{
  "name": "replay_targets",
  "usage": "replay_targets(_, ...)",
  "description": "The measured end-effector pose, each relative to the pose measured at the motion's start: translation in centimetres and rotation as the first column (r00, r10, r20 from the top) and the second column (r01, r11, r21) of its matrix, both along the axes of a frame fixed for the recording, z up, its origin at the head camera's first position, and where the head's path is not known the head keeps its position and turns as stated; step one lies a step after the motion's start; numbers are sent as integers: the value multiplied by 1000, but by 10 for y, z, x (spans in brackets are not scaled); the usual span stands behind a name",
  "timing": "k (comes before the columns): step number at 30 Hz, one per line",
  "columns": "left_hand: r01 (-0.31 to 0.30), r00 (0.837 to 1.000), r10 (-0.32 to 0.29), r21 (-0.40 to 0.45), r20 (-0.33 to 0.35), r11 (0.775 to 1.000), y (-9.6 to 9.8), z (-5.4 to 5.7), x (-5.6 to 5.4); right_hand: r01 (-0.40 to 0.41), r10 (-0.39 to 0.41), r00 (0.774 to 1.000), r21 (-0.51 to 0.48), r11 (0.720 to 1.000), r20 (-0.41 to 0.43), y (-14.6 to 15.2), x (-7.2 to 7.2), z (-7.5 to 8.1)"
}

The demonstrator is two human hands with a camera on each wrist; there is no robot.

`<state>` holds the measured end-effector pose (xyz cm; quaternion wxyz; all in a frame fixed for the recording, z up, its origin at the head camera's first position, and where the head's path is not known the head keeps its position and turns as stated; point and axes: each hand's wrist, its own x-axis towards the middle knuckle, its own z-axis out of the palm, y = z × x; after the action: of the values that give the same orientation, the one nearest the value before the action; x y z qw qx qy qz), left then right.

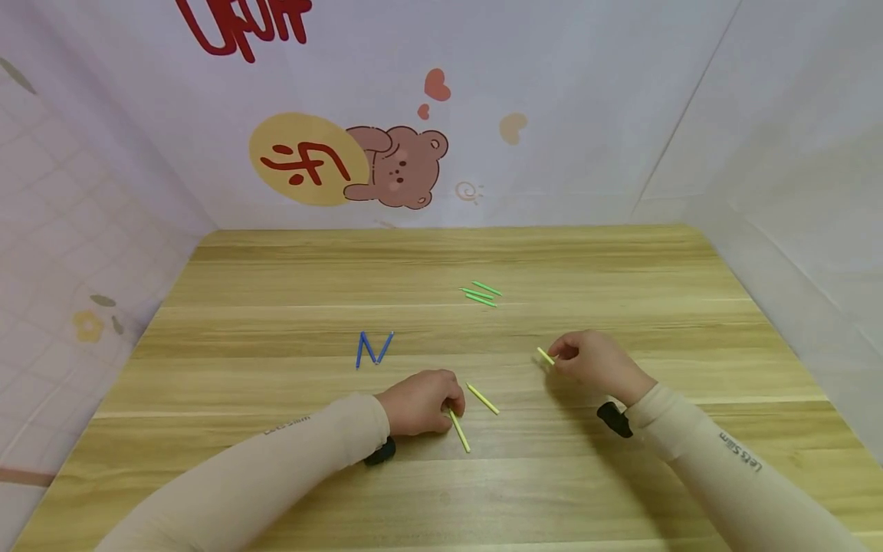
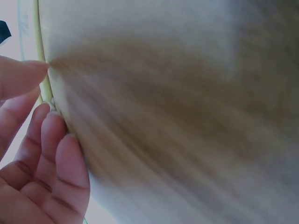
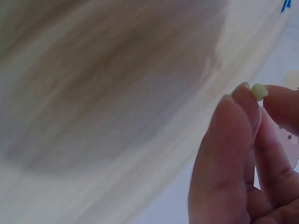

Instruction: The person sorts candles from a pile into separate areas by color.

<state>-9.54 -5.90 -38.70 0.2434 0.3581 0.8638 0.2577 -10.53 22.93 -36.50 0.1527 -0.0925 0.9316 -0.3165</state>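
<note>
My left hand [image 1: 422, 402] is low over the table, left of centre, pinching the upper end of a slim yellow stick [image 1: 460, 432]. In the left wrist view, thumb and fingertip meet on that yellow stick [image 2: 39, 32], the other fingers curled beneath. My right hand [image 1: 599, 365] pinches a second yellow stick [image 1: 546, 356] at the centre right, with most of its length hidden by the fingers. Only the pale end of this yellow stick [image 3: 258, 92] pokes out in the right wrist view. Between the hands a third yellow stick [image 1: 483, 399] lies slanted on the wood, close beside the left fingertips.
Three blue sticks [image 1: 369, 347] lie in an N shape beyond the left hand. Farther back, three green sticks [image 1: 480, 294] lie roughly side by side. The wood-grain table [image 1: 276, 268] ends at a pale wall covering [image 1: 572, 169] printed with a bear.
</note>
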Motion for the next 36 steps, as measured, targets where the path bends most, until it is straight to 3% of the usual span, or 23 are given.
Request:
replay_targets(6,21,1000,-21,-4,15,1000,0,0,-2,57,-57,997,2,998,44,11,-10,-7)
replay_targets(14,52,999,-52,-32,3,998,2,0,-4,66,-67,998,69,995,12,23,-20,-13)
replay_targets(27,70,998,-70,-58,1,996,3,2,-4,85,-83,996,111,990,-23,24,-25,-18)
replay_targets(36,93,995,-92,-26,38,995,2,-1,-9,86,-88,995,73,994,34,24,-24,-15)
